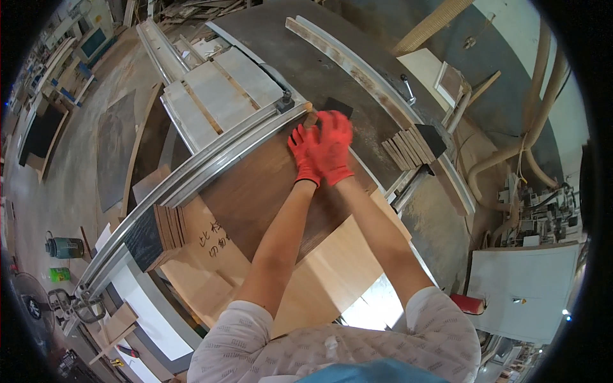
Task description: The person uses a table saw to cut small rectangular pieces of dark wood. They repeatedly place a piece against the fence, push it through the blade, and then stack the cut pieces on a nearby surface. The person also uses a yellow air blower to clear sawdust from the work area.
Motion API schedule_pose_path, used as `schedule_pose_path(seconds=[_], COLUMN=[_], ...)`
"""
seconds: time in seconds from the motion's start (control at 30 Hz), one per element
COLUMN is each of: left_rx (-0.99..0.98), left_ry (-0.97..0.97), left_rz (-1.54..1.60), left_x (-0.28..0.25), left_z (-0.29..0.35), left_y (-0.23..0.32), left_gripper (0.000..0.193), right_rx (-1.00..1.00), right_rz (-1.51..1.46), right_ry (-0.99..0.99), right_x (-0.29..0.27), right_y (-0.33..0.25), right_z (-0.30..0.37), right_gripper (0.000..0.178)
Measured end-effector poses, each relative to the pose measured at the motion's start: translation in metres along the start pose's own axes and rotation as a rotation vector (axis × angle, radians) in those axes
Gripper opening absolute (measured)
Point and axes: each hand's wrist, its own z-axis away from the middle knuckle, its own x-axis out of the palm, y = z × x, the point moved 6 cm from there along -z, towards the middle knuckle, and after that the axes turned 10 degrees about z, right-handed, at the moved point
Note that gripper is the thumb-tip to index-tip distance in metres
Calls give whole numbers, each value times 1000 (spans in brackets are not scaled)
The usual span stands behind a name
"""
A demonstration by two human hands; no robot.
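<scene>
Both my hands wear red gloves and meet at the far end of a dark brown wood board [249,182] on the sliding table saw. My left hand [305,153] lies on the board with its fingers stretched forward and slightly apart. Close against it on the right, my right hand [334,145] reaches a little farther; its fingers are blurred. Just beyond the right fingertips is a small dark panel [340,106]; contact with it is unclear. A narrow wood piece [311,119] shows at the left fingertips, partly covered.
Small panels are stacked on the right [408,148], with another stack [169,228] on the left. Pale plywood [325,268] lies nearer me. A metal rail [211,159] crosses on the left; a long fence [357,70] runs beyond. Hoses [498,156] hang at right.
</scene>
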Motion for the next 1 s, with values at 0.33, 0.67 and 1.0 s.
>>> schedule_pose_path(seconds=[0.33,0.67,1.0], left_rx=[-165,-198,-194], left_ry=[-321,-317,-316], left_rz=[599,557,537], left_x=[-49,-35,-18], left_z=[-25,-33,-42], left_y=[38,28,20], left_gripper=[98,97,96], right_rx=[-412,-462,-450], right_rz=[-141,22,-44], right_ry=[-570,-943,-951], right_x=[118,172,195], right_y=[-140,-138,-134], right_z=[26,9,7], right_gripper=[66,90,91])
